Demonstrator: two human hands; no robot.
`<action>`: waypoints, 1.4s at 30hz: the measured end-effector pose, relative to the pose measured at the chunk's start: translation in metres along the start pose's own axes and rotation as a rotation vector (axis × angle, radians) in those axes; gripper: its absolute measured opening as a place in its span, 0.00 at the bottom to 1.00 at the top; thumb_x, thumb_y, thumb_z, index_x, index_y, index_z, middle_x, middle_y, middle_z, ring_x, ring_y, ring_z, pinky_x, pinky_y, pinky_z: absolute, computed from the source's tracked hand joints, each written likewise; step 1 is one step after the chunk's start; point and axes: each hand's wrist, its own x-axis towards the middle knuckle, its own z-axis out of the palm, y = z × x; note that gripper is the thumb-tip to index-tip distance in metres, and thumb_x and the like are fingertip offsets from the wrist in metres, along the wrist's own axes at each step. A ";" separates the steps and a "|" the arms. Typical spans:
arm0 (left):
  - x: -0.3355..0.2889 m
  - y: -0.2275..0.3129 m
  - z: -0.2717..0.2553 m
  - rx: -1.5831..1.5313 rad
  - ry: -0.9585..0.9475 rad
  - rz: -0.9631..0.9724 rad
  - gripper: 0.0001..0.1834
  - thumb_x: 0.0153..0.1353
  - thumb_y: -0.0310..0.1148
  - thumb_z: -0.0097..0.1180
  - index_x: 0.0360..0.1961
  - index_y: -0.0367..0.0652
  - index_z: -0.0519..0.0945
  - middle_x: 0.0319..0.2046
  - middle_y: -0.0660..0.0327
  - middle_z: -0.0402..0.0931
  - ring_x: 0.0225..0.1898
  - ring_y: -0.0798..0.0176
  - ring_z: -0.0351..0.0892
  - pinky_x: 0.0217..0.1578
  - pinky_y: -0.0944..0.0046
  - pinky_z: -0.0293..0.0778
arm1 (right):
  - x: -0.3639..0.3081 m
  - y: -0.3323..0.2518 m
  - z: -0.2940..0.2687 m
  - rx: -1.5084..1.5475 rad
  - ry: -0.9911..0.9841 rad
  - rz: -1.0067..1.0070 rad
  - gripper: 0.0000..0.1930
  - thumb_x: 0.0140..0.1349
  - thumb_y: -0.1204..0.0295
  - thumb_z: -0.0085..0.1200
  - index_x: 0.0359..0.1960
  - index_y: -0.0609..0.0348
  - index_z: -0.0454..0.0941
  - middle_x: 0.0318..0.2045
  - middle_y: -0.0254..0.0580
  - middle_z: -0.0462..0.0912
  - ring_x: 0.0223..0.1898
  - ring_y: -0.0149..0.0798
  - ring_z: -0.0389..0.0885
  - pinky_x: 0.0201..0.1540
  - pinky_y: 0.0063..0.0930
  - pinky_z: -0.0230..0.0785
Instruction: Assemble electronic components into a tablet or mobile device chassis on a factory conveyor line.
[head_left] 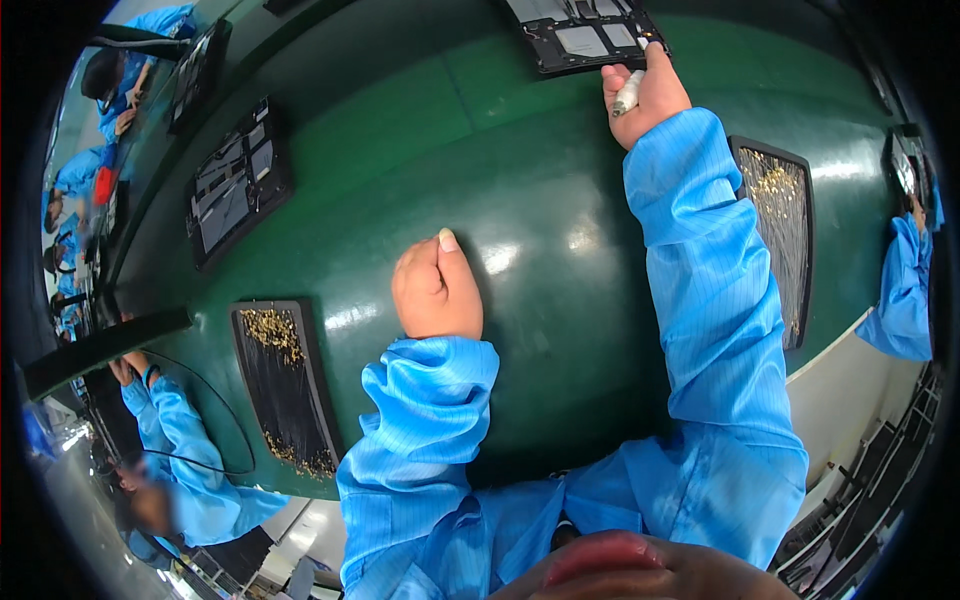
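My left hand [435,285] is closed in a fist above the green bench, thumb uppermost. Whatever its curled fingers may hold is hidden. With the arm stretched far forward, my right hand [655,98] is closed around a small white-wrapped tool [627,92] with a dark tip, whose exact kind I cannot make out. The fingers of that hand reach the near right corner of an opened flat electronic device [545,50], black with grey battery-like panels. The picture's top edge cuts off part of this device.
Black trays of thin dark cables with gold ends lie left [290,390] and right [775,240] on the green bench [540,350]. Another opened device [240,180] lies far left. A dark bar [110,350] juts in at left. Co-workers in blue sit on both sides.
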 end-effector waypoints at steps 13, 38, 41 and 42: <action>0.001 0.003 -0.014 -0.312 0.003 -0.405 0.15 0.54 0.38 0.45 0.25 0.35 0.71 0.20 0.57 0.68 0.22 0.63 0.67 0.27 0.65 0.66 | -0.045 0.044 -0.005 -0.206 -0.319 0.335 0.12 0.50 0.61 0.48 0.29 0.52 0.63 0.18 0.35 0.67 0.17 0.33 0.67 0.14 0.22 0.63; -0.035 -0.046 -0.088 0.167 -0.255 0.065 0.25 0.51 0.45 0.46 0.43 0.33 0.68 0.43 0.46 0.65 0.48 0.49 0.62 0.51 0.59 0.52 | -0.211 0.088 -0.172 -1.394 -1.448 0.933 0.27 0.53 0.50 0.38 0.48 0.58 0.61 0.32 0.37 0.70 0.19 0.28 0.67 0.21 0.21 0.65; -0.022 -0.047 -0.107 0.093 0.006 0.054 0.18 0.53 0.38 0.45 0.39 0.34 0.71 0.39 0.49 0.69 0.43 0.49 0.65 0.48 0.57 0.56 | -0.214 0.086 -0.161 -1.337 -1.302 0.784 0.25 0.54 0.54 0.40 0.47 0.60 0.62 0.32 0.37 0.70 0.20 0.27 0.67 0.20 0.18 0.64; -0.017 -0.062 -0.114 0.161 0.081 0.044 0.16 0.53 0.38 0.45 0.36 0.35 0.72 0.36 0.50 0.70 0.40 0.50 0.66 0.45 0.57 0.57 | -0.214 0.088 -0.160 -1.288 -1.219 0.773 0.24 0.55 0.55 0.40 0.47 0.61 0.62 0.32 0.37 0.70 0.19 0.27 0.67 0.20 0.18 0.63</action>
